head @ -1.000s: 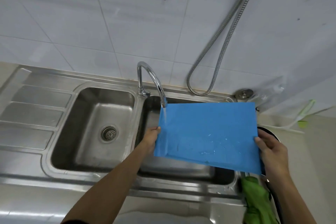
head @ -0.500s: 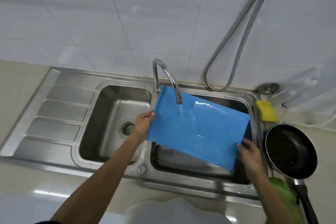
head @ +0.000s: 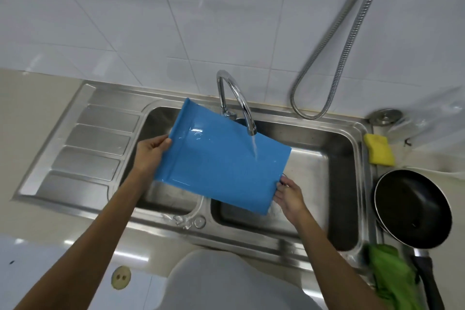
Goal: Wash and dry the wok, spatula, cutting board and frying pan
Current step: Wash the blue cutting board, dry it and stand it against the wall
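Item: cutting board (head: 221, 158), blue, thin and slightly flexed, held tilted over the double sink (head: 251, 238) at frame centre, straddling the divider between basins, high end toward 10 o'clock, low end toward 4 o'clock. Left hand (head: 151, 153) grasps the raised short edge at 9 o'clock of the board, thumb on the upper face, the other fingers hidden beneath. Right hand (head: 289, 196) clasps the low corner at 4 o'clock, fingertips curled onto the edge. Faucet (head: 236, 100) at 12 o'clock of the board; water stream (head: 254, 146) strikes the upper right face and sheets downhill. Step in hand, by judgement: rinsing the board, the washing half of this item. Next move likely calls for sliding or turning the board so the stream covers the dry-looking left part and the underside, then draining it before wiping; a wet thin sheet may slip, so both grips need to stay firm. Nearby: frying pan (head: 412, 211) on the counter at 4 o'clock, just beside the sink rim; green cloth (head: 390, 277) at 5 o'clock, touching the pan's handle; yellow sponge (head: 380, 150) at 3 o'clock. Not seen: wok and spatula, out of view or absent. Board underside and most of the left basin are covered. The pan's handle and the cloth are cut off by the bottom edge. Whether the pan is clean cannot be told.
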`<control>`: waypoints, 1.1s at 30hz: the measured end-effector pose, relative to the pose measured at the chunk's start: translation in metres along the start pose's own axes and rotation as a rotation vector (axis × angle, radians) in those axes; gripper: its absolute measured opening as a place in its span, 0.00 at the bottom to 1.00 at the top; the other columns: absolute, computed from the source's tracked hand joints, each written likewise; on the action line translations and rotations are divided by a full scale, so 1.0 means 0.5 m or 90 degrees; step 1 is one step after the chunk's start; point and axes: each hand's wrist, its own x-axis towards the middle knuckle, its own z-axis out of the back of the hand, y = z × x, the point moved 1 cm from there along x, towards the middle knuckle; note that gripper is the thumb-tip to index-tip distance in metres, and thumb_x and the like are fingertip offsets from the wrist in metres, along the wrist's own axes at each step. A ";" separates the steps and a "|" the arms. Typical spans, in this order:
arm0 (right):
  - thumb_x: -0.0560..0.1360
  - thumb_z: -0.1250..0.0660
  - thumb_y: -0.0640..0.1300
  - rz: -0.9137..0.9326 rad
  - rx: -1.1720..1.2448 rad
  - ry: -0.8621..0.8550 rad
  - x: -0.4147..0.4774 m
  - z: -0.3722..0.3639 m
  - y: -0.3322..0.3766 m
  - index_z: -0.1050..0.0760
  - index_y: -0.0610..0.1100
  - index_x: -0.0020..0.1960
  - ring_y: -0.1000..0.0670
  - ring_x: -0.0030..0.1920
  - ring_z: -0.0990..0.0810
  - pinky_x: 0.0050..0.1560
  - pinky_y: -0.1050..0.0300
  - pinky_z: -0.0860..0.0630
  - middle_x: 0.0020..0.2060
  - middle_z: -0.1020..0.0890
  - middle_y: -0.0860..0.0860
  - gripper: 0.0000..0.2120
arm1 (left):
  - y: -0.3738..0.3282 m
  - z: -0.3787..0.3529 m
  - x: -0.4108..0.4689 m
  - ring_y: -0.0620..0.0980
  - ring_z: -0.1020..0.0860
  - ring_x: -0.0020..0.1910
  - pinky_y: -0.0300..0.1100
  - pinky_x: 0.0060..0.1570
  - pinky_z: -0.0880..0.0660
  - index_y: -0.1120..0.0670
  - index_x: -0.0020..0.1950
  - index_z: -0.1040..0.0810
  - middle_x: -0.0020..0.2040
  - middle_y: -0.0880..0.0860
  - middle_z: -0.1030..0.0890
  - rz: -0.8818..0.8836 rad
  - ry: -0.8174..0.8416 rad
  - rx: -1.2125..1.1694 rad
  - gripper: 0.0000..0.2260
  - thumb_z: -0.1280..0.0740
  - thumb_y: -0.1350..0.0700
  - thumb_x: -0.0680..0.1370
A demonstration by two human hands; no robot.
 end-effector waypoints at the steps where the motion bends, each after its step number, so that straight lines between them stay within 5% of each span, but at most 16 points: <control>1: 0.80 0.42 0.28 -0.007 0.000 0.014 0.000 -0.012 -0.002 0.22 0.41 0.54 0.43 0.51 0.17 0.57 0.45 0.22 0.53 0.17 0.44 0.14 | -0.001 0.013 0.000 0.42 0.17 0.39 0.38 0.42 0.19 0.52 0.56 0.17 0.41 0.45 0.13 0.000 -0.008 0.002 0.07 0.32 0.60 0.81; 4: 0.81 0.41 0.30 -0.023 -0.027 0.028 0.005 -0.031 -0.001 0.25 0.37 0.63 0.40 0.57 0.18 0.62 0.43 0.22 0.57 0.18 0.41 0.13 | -0.005 0.043 0.001 0.43 0.17 0.38 0.40 0.42 0.20 0.54 0.56 0.17 0.42 0.46 0.14 0.011 -0.030 0.009 0.07 0.32 0.59 0.81; 9: 0.81 0.38 0.33 0.003 -0.115 0.015 -0.009 0.013 0.031 0.21 0.43 0.57 0.46 0.49 0.14 0.39 0.55 0.19 0.55 0.15 0.45 0.11 | 0.026 0.042 -0.001 0.48 0.16 0.38 0.44 0.42 0.20 0.54 0.47 0.16 0.40 0.49 0.13 0.057 -0.030 0.010 0.05 0.31 0.58 0.80; 14: 0.81 0.35 0.40 0.036 -0.116 -0.067 -0.035 0.107 0.065 0.20 0.43 0.54 0.45 0.47 0.15 0.41 0.52 0.20 0.54 0.15 0.44 0.05 | 0.111 -0.029 -0.022 0.50 0.16 0.40 0.49 0.50 0.20 0.54 0.45 0.15 0.42 0.53 0.13 0.145 -0.003 -0.018 0.05 0.29 0.60 0.79; 19: 0.82 0.36 0.45 0.040 -0.043 -0.144 -0.087 0.181 0.132 0.20 0.35 0.56 0.42 0.44 0.15 0.46 0.47 0.18 0.46 0.14 0.41 0.13 | 0.174 -0.139 -0.040 0.55 0.15 0.46 0.52 0.51 0.19 0.53 0.44 0.15 0.47 0.54 0.13 0.243 0.045 -0.009 0.06 0.30 0.57 0.80; 23: 0.83 0.39 0.46 0.025 -0.058 -0.182 -0.143 0.222 0.184 0.22 0.37 0.58 0.38 0.49 0.17 0.52 0.40 0.20 0.50 0.16 0.39 0.13 | 0.185 -0.218 -0.053 0.55 0.16 0.47 0.47 0.46 0.20 0.54 0.44 0.16 0.47 0.53 0.14 0.253 0.075 -0.007 0.06 0.31 0.57 0.80; 26: 0.83 0.37 0.46 0.091 -0.100 -0.261 -0.177 0.236 0.207 0.21 0.41 0.49 0.43 0.45 0.17 0.45 0.47 0.20 0.46 0.16 0.44 0.10 | 0.188 -0.263 -0.060 0.58 0.17 0.49 0.51 0.53 0.20 0.59 0.47 0.17 0.51 0.59 0.15 0.271 0.135 -0.002 0.07 0.32 0.59 0.81; 33: 0.82 0.36 0.46 0.156 -0.099 -0.351 -0.204 0.250 0.227 0.20 0.46 0.45 0.47 0.46 0.20 0.54 0.47 0.24 0.47 0.18 0.48 0.09 | 0.142 -0.317 -0.050 0.60 0.18 0.50 0.54 0.57 0.21 0.63 0.54 0.18 0.52 0.62 0.16 0.205 0.174 0.006 0.09 0.35 0.59 0.82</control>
